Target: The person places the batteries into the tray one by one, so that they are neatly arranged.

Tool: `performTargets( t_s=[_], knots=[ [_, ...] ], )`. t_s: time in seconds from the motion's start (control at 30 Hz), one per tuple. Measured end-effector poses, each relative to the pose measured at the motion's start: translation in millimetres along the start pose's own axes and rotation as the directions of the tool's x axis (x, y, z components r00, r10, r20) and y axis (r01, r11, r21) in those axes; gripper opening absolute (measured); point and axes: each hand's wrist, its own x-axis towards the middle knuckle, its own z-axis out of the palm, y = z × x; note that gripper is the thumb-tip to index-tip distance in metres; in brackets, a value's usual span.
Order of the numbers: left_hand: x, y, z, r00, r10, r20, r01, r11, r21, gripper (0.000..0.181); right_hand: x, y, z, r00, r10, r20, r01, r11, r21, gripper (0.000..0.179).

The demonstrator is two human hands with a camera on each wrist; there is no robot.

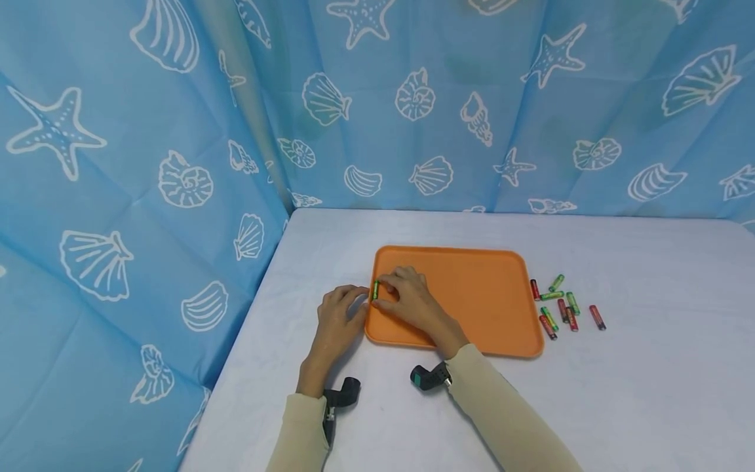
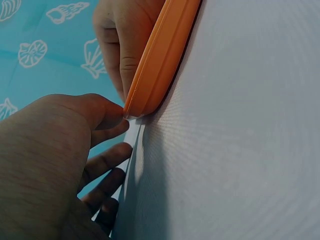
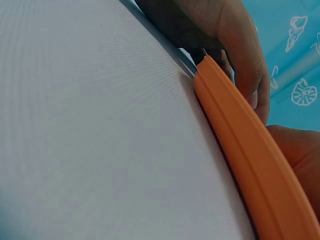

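Note:
In the head view, a small green battery (image 1: 375,290) stands lengthwise along the left rim of an orange tray (image 1: 466,295). My right hand (image 1: 413,301) reaches over the tray and pinches this battery between thumb and finger. Outside the tray, my left hand (image 1: 342,318) touches the left rim beside the battery with its fingertips. The left wrist view shows the left hand (image 2: 55,150) with its lower fingers loosely spread below the rim, while the battery is hidden behind the tray wall. Part of the right hand (image 3: 300,155) appears past the tray wall in the right wrist view.
Several loose batteries, green ones (image 1: 552,295) and red ones (image 1: 597,317), lie on the white tablecloth (image 1: 660,367) right of the tray. A blue shell-patterned curtain (image 1: 377,131) hangs behind the table and along its left side. Black wrist cameras (image 1: 427,377) sit below the hands.

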Motion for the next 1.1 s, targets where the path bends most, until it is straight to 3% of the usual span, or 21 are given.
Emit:
performTargets(
  t_s=[0.37, 0.6, 0.83, 1.1],
  knots=[
    [5.6, 4.3, 2.6, 1.000, 0.010, 0.000, -0.010, 1.000, 0.004, 0.030, -2.4, 5, -11, 1.000, -0.012, 0.001, 0.012, 1.000, 0.025, 0.039],
    [1.5, 2.5, 0.3, 1.000, -0.009, 0.005, 0.009, 1.000, 0.014, 0.029, -11.1, 6, -20, 1.000, -0.013, -0.005, 0.013, 0.999, 0.031, 0.046],
    [-3.2, 4.1, -0.1, 0.999, -0.034, 0.006, 0.034, 0.999, 0.002, 0.031, -33.4, 10, -44, 0.999, -0.014, -0.047, 0.015, 1.000, 0.008, 0.046],
    [-1.2, 5.2, 0.7, 0.999, -0.031, 0.016, 0.031, 0.999, -0.015, 0.031, -71.0, 30, -80, 0.995, -0.005, -0.097, 0.009, 0.999, 0.037, 0.039]
  ],
)
